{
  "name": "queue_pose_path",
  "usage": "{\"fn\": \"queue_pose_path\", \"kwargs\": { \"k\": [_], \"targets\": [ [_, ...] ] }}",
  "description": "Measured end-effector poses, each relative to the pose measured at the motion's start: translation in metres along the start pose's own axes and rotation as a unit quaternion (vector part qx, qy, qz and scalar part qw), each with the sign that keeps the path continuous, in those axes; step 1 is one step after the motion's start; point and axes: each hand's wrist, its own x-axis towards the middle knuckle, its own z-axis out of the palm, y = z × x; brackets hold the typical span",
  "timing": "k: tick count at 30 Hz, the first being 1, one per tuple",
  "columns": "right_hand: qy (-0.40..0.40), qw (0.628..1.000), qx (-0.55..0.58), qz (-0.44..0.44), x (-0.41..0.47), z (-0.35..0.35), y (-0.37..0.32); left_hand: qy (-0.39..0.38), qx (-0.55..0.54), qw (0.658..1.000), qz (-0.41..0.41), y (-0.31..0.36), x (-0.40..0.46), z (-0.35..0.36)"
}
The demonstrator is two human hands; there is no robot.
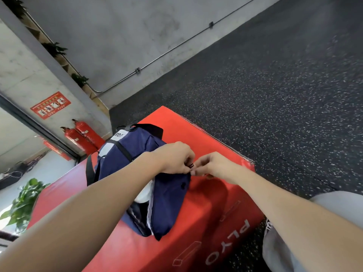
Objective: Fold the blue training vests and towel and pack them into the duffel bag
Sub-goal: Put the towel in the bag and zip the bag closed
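Now we have both hands at the bag's (169, 195) end: our left hand (176, 158) and right hand (214, 165) pinch the zip pull (191, 165). It lies on the red box (206, 138) (marked PLYO), something white (144, 193) showing in its gap.

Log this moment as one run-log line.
stage: zipping | left hand: holds duffel bag | right hand: pinches zipper pull | zipper: partly open

"PLYO" in pale letters on the red box (196, 222) side, red wall sign (50, 105) text unreadable, duffel bag (137, 154) label unclear
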Motion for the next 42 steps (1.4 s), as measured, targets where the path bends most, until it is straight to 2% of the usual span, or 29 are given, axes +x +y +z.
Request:
{"fn": "queue_pose_path", "kwargs": {
  "k": [4,9,17,20,25,27,31,34,37,42],
  "targets": [
    [0.013,0.999,-0.011,-0.031,0.007,0.005,0.002,-0.001,-0.007,1.000,0.023,-0.004,-0.003,-0.005],
    [0.058,0.986,-0.125,-0.096,0.017,0.017,0.005,0.003,0.014,0.998,0.062,-0.001,-0.004,-0.007],
    [0.080,0.973,-0.183,-0.118,0.018,0.023,0.010,0.033,-0.004,0.997,0.077,-0.016,-0.014,-0.009],
    [0.092,0.964,-0.227,-0.100,0.018,0.019,0.017,0.076,-0.002,0.994,0.080,-0.024,-0.027,-0.023],
    [0.126,0.954,-0.267,-0.051,0.020,0.015,0.021,0.203,-0.017,0.977,0.056,-0.039,-0.082,-0.043],
    [0.129,0.941,-0.296,-0.100,0.017,0.019,0.005,0.238,-0.029,0.970,0.037,-0.036,-0.107,-0.036],
    [0.086,0.939,-0.215,-0.253,0.001,0.040,-0.043,0.295,-0.032,0.955,0.002,-0.036,-0.127,-0.020],
    [0.066,0.914,-0.232,-0.326,-0.003,0.055,-0.063,0.341,-0.044,0.939,-0.022,-0.031,-0.131,-0.010],
    [0.084,0.896,-0.279,-0.336,0.005,0.062,-0.066,0.367,-0.042,0.928,-0.044,-0.024,-0.132,-0.003],
    [0.107,0.896,-0.293,-0.316,0.010,0.062,-0.072,0.390,-0.035,0.919,-0.053,-0.024,-0.143,-0.005]
  ]
}}
